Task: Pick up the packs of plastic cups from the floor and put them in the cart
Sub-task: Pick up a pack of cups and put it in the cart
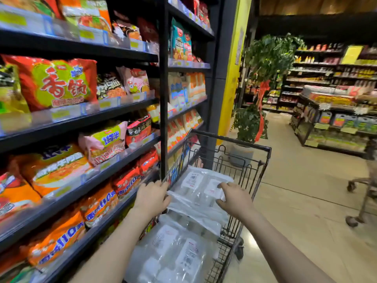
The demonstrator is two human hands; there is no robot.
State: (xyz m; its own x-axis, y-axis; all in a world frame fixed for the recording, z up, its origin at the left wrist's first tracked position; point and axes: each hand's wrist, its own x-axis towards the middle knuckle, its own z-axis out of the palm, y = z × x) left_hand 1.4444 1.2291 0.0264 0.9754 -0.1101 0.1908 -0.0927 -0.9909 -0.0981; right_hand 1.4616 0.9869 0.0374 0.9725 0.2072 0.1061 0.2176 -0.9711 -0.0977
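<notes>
— So where are the packs now?

— In the cart (pixel 263 149), piled above its rim. One clear pack (pixel 195 190) with white labels lies on top at the far end, and a near pack (pixel 173 256) sits closer to the camera, also labelled.

— And the hands?

— Both are on the top pack. The left hand (pixel 152 198) grips its left edge, fingers curled over the plastic beside the cart's left wall. The right hand (pixel 234 199) holds the right side, fingertips bent onto a white label.

— Is that pack resting or lifted?

— It lies across the others; whether its weight is fully down, I cannot tell.

— What's around?

— Black shelves (pixel 81 123) of noodle bags (pixel 55 82) run along the left, touching distance from the cart. Ahead stands a yellow pillar (pixel 230 78) with a potted plant (pixel 265 64) beside it. Part of a second cart (pixel 365 193) shows at the right edge on the tiled floor (pixel 306 201).
</notes>
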